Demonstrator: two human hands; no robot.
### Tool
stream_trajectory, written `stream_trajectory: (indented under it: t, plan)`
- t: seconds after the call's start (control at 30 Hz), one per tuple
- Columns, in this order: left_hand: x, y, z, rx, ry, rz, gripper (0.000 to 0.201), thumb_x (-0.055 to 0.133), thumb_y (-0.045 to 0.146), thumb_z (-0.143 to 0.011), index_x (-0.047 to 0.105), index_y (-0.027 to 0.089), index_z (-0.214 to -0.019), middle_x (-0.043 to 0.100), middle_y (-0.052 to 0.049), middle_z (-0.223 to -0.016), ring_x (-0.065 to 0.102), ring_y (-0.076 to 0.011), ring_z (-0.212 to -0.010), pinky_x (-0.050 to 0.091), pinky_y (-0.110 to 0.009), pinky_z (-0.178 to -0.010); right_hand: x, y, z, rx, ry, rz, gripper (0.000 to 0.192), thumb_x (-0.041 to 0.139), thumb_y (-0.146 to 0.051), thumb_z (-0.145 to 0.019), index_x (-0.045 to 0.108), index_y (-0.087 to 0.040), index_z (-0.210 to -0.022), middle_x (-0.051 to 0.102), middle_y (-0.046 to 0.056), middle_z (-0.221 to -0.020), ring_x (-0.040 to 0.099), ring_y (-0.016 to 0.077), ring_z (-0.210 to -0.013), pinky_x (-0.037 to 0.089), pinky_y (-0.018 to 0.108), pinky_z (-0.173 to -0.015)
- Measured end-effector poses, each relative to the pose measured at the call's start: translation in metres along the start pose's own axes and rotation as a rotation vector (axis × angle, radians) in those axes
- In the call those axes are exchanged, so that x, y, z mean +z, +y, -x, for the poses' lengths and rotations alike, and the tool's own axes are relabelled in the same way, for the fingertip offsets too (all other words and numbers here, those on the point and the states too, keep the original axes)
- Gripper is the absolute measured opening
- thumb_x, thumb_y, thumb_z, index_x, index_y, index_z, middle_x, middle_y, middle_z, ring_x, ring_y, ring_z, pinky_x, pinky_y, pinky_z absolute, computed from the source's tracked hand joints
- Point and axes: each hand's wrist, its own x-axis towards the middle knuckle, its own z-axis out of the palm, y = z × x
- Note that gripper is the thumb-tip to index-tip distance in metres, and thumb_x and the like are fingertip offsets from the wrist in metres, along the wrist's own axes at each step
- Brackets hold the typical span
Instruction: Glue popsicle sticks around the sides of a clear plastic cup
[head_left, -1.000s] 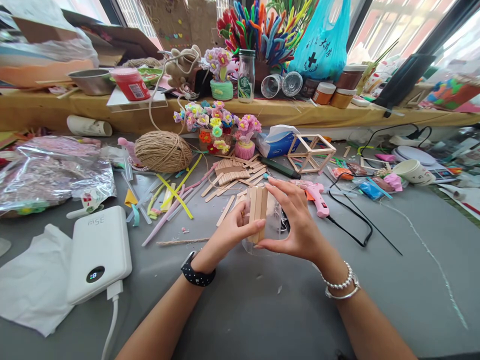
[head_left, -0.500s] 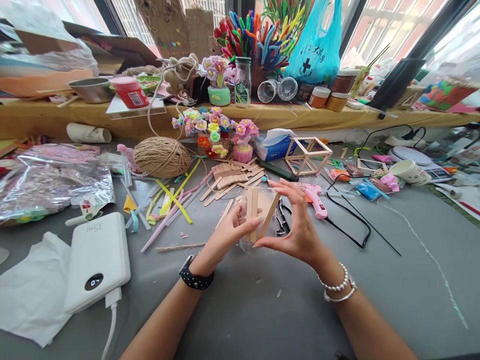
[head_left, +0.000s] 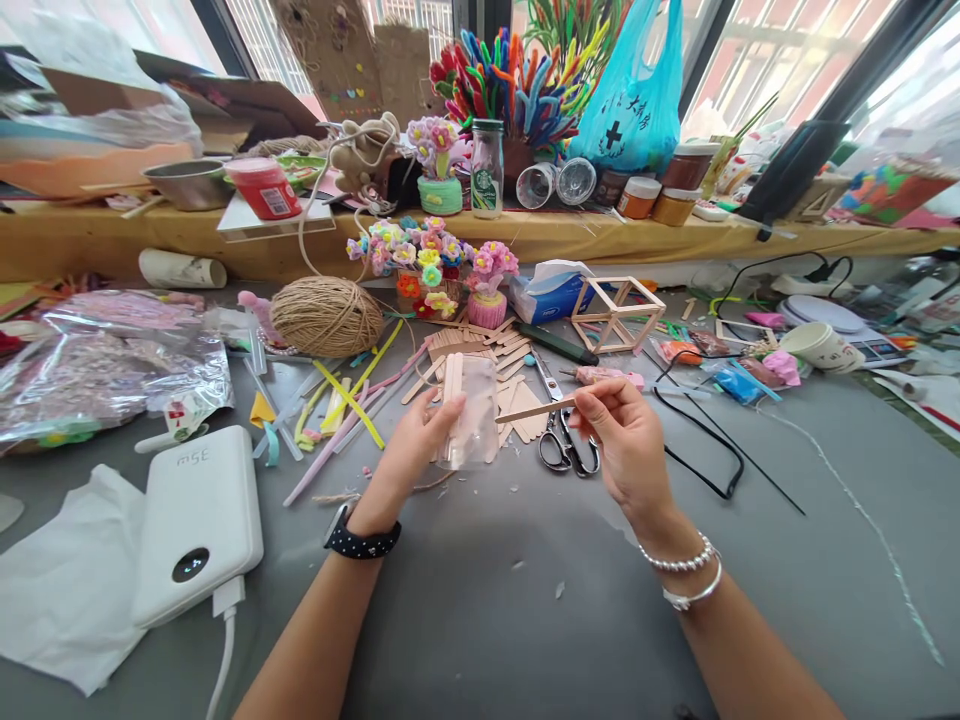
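Note:
My left hand (head_left: 420, 435) is closed around the left side of a clear plastic sheet (head_left: 477, 415), with popsicle sticks (head_left: 454, 378) lying along that side under my thumb. My right hand (head_left: 622, 430) pinches a single popsicle stick (head_left: 534, 410) by one end. That stick is nearly level and points left toward the clear sheet. Just left of my right hand lie black-handled scissors (head_left: 556, 450), their blades pointing away from me. Behind the sheet, loose popsicle sticks (head_left: 472, 340) are spread in a pile on the grey table.
A pink glue gun (head_left: 611, 377) with a black cord lies behind my right hand. A wooden stick frame (head_left: 616, 315) stands farther back. At left are a twine ball (head_left: 327, 316), colored strips and a white power bank (head_left: 199, 525).
My hands have moved apart. The stick in my right hand has swung from upright beside the sheet to nearly level, away to the right. My left hand has shifted left with the sheet.

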Motion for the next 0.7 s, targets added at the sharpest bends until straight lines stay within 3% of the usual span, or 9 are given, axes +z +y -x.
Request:
stream_trajectory:
  t: [0.1,0.13,0.2,0.27,0.33,0.43,0.6,0.7]
  plan:
    - [-0.008,-0.007,-0.009,0.014,-0.008,-0.178,0.051,0.049,0.056,-0.072,0.06,0.014,-0.1,0.065,-0.008,-0.092,0.058,-0.0256,-0.088,0.044,-0.035,-0.077,0.001,0.0,-0.001,0.043,-0.035,-0.032,0.015,0.069,-0.025,-0.069,0.056,-0.02,-0.071,0.064,-0.002,-0.072,0.062,0.0092,-0.063,0.05,0.021,-0.056]
    - [-0.009,-0.009,-0.01,0.04,0.039,-0.203,0.052,0.048,0.055,-0.073,0.059,0.013,-0.102,0.062,-0.011,-0.1,0.057,-0.0263,-0.093,0.043,-0.036,-0.079,0.002,0.0,0.0,0.044,-0.061,-0.033,0.015,0.07,-0.025,-0.068,0.056,-0.02,-0.071,0.066,-0.001,-0.077,0.064,0.0107,-0.068,0.052,0.022,-0.06]
    - [-0.01,-0.008,-0.009,0.153,0.189,-0.198,0.055,0.05,0.053,-0.073,0.056,0.012,-0.109,0.055,-0.015,-0.114,0.053,-0.0269,-0.101,0.044,-0.037,-0.081,0.005,0.002,0.002,0.047,-0.126,-0.035,0.014,0.069,-0.024,-0.069,0.057,-0.02,-0.072,0.067,0.0,-0.084,0.065,0.0124,-0.074,0.054,0.025,-0.065]
    - [-0.01,-0.005,-0.003,0.356,0.286,-0.122,0.051,0.052,0.051,-0.074,0.055,0.015,-0.11,0.053,-0.013,-0.116,0.052,-0.0244,-0.103,0.045,-0.035,-0.08,0.008,0.004,0.005,0.058,-0.182,-0.042,0.012,0.068,-0.024,-0.07,0.057,-0.02,-0.072,0.068,0.001,-0.087,0.065,0.0126,-0.076,0.055,0.026,-0.066]
    - [-0.009,0.001,0.005,0.482,0.169,0.009,0.041,0.056,0.047,-0.073,0.059,0.017,-0.102,0.06,-0.01,-0.104,0.057,-0.0201,-0.092,0.048,-0.031,-0.075,0.011,0.007,0.008,0.07,-0.216,-0.046,0.011,0.066,-0.024,-0.072,0.056,-0.02,-0.073,0.068,0.001,-0.088,0.064,0.0119,-0.076,0.056,0.027,-0.068]
    - [-0.007,0.008,0.015,0.431,-0.144,0.181,0.035,0.06,0.044,-0.072,0.062,0.015,-0.092,0.066,-0.007,-0.08,0.061,-0.016,-0.068,0.05,-0.027,-0.063,0.014,0.01,0.012,0.088,-0.255,-0.051,0.01,0.065,-0.024,-0.073,0.056,-0.02,-0.073,0.067,0.001,-0.089,0.064,0.0117,-0.078,0.056,0.027,-0.071]
    - [-0.002,0.014,0.021,0.31,-0.157,0.265,0.019,0.065,0.034,-0.071,0.064,0.016,-0.078,0.064,-0.001,-0.061,0.058,-0.0123,-0.053,0.048,-0.024,-0.053,0.014,0.009,0.012,0.085,-0.287,-0.041,0.009,0.065,-0.023,-0.073,0.057,-0.02,-0.075,0.067,0.001,-0.09,0.063,0.0113,-0.078,0.056,0.027,-0.072]
    - [-0.001,0.016,0.023,0.297,-0.154,0.294,0.016,0.065,0.031,-0.07,0.064,0.016,-0.077,0.065,-0.001,-0.062,0.058,-0.0121,-0.053,0.049,-0.024,-0.055,0.015,0.008,0.013,0.082,-0.297,-0.011,0.008,0.064,-0.024,-0.074,0.057,-0.02,-0.076,0.066,0.001,-0.09,0.063,0.0111,-0.076,0.057,0.027,-0.071]
